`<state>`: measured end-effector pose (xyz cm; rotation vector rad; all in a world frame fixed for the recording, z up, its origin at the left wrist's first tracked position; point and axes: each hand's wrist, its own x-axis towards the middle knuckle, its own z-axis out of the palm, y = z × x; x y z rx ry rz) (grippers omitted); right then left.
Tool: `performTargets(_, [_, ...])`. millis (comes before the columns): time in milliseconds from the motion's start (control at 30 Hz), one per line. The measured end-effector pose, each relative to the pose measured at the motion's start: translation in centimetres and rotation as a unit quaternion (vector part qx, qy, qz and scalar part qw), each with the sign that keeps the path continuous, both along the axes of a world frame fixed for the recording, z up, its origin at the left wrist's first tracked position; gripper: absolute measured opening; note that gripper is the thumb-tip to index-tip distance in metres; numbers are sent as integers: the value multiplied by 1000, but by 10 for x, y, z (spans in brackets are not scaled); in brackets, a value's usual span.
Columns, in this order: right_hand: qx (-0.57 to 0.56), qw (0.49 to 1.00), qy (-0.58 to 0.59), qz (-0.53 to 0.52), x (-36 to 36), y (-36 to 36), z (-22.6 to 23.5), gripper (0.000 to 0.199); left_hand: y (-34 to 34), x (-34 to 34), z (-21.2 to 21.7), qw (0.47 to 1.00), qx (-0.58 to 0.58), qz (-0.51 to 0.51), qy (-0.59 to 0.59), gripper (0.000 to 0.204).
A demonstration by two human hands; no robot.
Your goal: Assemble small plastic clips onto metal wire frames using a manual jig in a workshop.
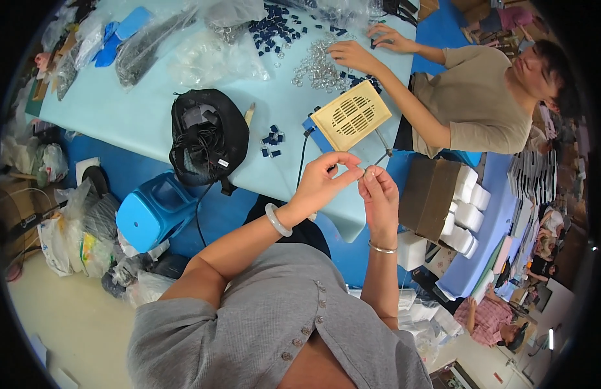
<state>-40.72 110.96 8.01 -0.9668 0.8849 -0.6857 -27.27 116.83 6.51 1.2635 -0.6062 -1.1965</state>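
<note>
My left hand (327, 183) and my right hand (379, 198) meet over the near edge of the table, fingertips pinched together. Whatever they hold between them is too small to make out. Just beyond them stands a cream box with a slotted grille (352, 117) on a blue base, with a thin metal rod beside it. A few small dark blue pieces (272, 141) lie on the table to its left. Farther back are a heap of silvery metal rings (320, 65) and a larger spread of dark blue pieces (274, 29).
Left of my hands, a black mesh bag (209, 136) with cables sits at the edge of the pale blue table (138, 110). A blue plastic stool (148, 214) stands below. A co-worker (475, 97) handles pieces at the right. A cardboard box (430, 194) stands near my right hand.
</note>
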Motion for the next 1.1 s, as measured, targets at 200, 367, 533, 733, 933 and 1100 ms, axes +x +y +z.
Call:
performTargets(200, [-34, 999, 18, -11, 5, 10, 5, 14, -2, -7, -3, 990, -71, 9, -122, 13])
performTargets(367, [12, 998, -56, -32, 5, 12, 8, 14, -2, -4, 11, 997, -50, 46, 43, 9])
performTargets(533, [51, 991, -117, -49, 0, 13, 6, 13, 1, -5, 14, 995, -81, 12, -52, 7])
performTargets(733, [32, 989, -134, -58, 4, 19, 7, 12, 0, -8, 9, 971, -140, 8, -194, 6])
performTargets(933, [70, 985, -141, -76, 3, 21, 8, 11, 0, -7, 19, 990, -118, 7, -80, 9])
performTargets(1100, [-24, 995, -63, -69, 7, 25, 11, 10, -2, -3, 17, 953, -157, -6, -258, 11])
